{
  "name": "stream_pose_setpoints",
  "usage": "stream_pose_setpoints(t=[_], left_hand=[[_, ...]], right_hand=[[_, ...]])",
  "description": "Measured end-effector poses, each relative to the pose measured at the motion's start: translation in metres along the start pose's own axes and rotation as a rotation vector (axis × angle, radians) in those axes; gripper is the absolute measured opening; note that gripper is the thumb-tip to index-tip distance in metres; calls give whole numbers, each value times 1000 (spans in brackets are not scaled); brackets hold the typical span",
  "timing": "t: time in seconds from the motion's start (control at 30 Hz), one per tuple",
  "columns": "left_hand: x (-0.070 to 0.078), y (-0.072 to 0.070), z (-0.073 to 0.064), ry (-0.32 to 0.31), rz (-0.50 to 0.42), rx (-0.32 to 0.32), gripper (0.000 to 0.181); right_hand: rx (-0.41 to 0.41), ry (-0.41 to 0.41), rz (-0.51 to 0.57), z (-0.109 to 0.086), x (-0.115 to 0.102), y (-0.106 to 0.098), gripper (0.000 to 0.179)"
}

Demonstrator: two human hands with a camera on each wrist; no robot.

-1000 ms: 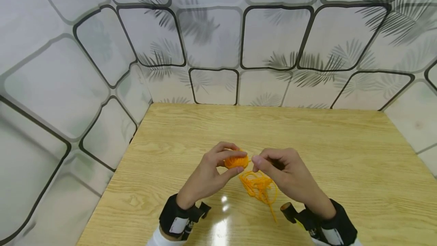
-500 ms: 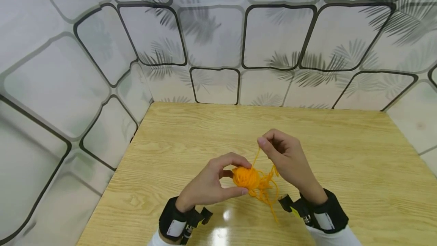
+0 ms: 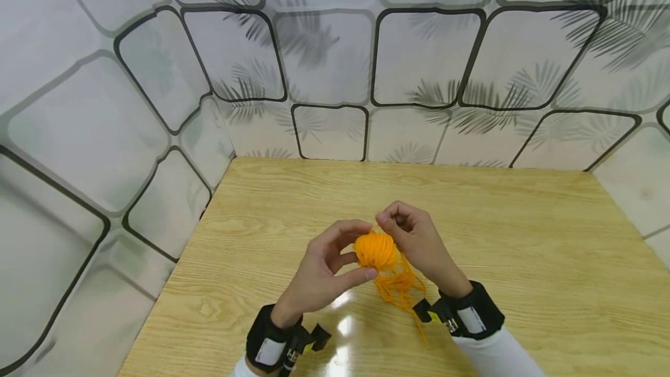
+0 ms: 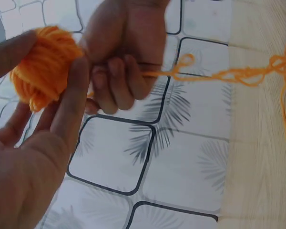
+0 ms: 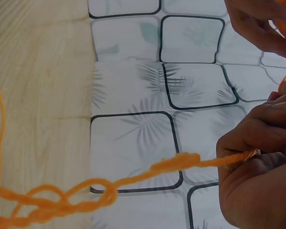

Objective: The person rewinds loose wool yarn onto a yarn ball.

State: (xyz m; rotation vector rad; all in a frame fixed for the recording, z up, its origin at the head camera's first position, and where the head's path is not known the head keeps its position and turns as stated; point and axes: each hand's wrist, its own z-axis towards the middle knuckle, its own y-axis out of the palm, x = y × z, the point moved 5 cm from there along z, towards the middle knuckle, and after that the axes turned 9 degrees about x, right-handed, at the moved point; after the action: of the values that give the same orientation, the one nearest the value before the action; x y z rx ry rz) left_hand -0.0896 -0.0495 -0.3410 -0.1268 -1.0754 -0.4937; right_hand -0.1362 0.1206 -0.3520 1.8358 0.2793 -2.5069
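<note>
A small ball of orange yarn [image 3: 375,250] is held up by my left hand [image 3: 327,266], thumb below and fingers above and behind it. Close by on its right, my right hand [image 3: 416,240] pinches the strand with curled fingers. In the left wrist view the yarn ball [image 4: 47,67] sits between the fingertips, and the strand runs through the right fist [image 4: 126,62]. From that fist, in the right wrist view, a twisted, looped length of yarn [image 5: 133,179] trails down. A loose tangle of yarn [image 3: 400,287] lies on the table below, partly behind the ball.
The wood-grain table [image 3: 293,196] spreads out around the hands. Behind it and at the left stand pale walls [image 3: 330,57] with dark-outlined blocks and leaf prints. Each wrist wears a black strap with a small camera [image 3: 473,310].
My right hand first rises away from the ball, drawing the strand taut, then comes back left against its top. The left hand dips and lifts again, turning the ball.
</note>
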Motion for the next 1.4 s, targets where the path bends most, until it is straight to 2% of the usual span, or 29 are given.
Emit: stream_pose_setpoints(t=[0.1,0.2,0.47,0.63,0.73,0.83,1.07,1.23,1.4], left_hand=[[-1,-7,2,16,-1,103,49],[-2,-11,4,5,-3,177,47],[-6,-18,6,-20,50,277,42],[-7,-21,6,-33,80,338,42],[-8,-23,7,-35,78,357,42],[-8,-24,7,-10,77,357,40],[-7,-22,9,55,99,333,36],[-5,-22,8,61,178,351,32],[-5,-25,7,62,260,375,30]], right_hand=[[-59,27,44,-5,11,7,19],[-99,26,68,-10,19,13,19],[-154,36,55,-22,23,22,23],[-188,30,-4,-30,20,26,18],[-212,34,-21,-36,16,26,17],[-224,45,-21,-40,13,26,17],[-183,8,-29,-42,8,26,25],[-189,-8,-4,-44,5,27,34],[-240,-7,-13,-48,0,28,28]])
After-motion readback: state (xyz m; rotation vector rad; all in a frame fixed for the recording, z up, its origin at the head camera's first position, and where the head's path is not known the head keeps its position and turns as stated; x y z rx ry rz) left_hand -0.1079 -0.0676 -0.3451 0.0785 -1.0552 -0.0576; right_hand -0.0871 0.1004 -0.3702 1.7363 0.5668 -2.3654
